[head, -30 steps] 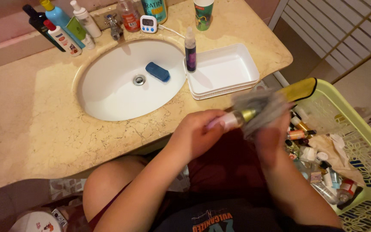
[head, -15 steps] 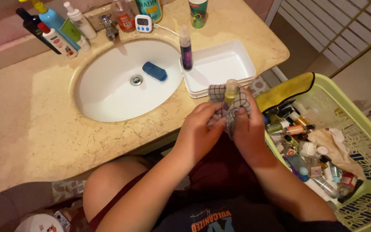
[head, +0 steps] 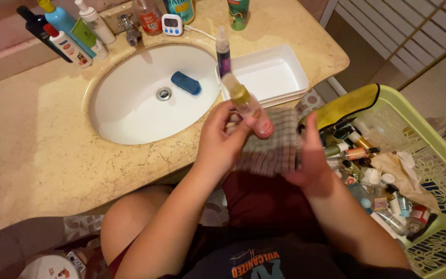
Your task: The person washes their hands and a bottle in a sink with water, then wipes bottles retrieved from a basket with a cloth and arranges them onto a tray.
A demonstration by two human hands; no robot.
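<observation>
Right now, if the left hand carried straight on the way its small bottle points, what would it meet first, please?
Probably the dark spray bottle by the white tray: the left hand tilts its small bottle toward it, though depth is unclear.

Bare-armed person — dark printed shirt (head: 264, 258), maroon shorts (head: 264, 199).
</observation>
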